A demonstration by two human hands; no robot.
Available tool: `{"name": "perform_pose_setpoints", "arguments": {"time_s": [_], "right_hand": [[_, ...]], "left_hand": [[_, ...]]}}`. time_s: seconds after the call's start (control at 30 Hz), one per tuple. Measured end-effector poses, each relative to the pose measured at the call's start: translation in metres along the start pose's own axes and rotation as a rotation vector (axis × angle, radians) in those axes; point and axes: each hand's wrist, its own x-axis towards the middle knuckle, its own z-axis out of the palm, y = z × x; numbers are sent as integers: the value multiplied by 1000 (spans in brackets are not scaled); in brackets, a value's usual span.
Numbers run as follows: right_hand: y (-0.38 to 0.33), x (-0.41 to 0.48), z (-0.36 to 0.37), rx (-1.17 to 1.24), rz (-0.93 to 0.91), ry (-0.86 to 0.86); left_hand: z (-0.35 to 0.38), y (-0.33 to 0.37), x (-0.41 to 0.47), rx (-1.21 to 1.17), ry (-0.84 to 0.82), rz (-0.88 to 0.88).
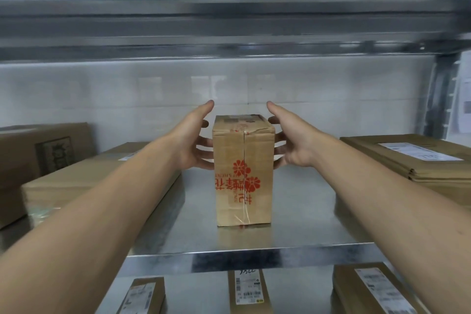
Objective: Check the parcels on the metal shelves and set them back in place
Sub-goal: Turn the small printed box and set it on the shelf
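Parcel (243, 160) upright | left hand (190, 143) spread beside it | right hand (295, 145) likewise

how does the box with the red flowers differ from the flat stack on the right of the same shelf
The red-flower box stands on end, tall and narrow; the flat stack lies low and wide. The box is printed in red on its front; the stack shows a white label on top. The left hand and right hand flank the box; nothing touches the stack. Both are brown cardboard.
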Motion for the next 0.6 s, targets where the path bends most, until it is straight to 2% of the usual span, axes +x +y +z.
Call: {"name": "perform_pose_setpoints", "arguments": {"time_s": [0.3,0.6], "right_hand": [[-5,10,8,-190,137,-25],[-9,15,9,-239,153,-71]], "left_hand": [[9,6,1,166,-14,-59],[12,8,8,247,-13,-72]]}}
